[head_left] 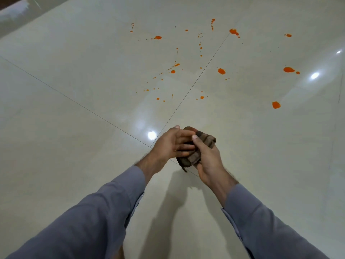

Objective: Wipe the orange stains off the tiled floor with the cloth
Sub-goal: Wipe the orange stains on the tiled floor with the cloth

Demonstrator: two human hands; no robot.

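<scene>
Head view, looking down.

Tiled floor (78, 128): glossy pale tiles with thin dark grout lines that cross just beside the left hand; bright light reflections on the surface.

Cloth (194, 156): dark brown, bunched into a wad, held up above the floor near the grout crossing; a short loose end hangs below it.

Left hand (170, 144): fingers laid flat across the near face of the cloth, pressing on it rather than curled round it.

Right hand (209, 161): wrapped round the cloth from the right side and beneath, thumb on top, gripping it.

Sleeves (104, 212): grey-blue, long, on both forearms.

Orange stains (221, 71): scattered blots and small specks on the floor beyond the cloth, well apart from it, spread to either side of the grout line that runs away from the hands.
</scene>
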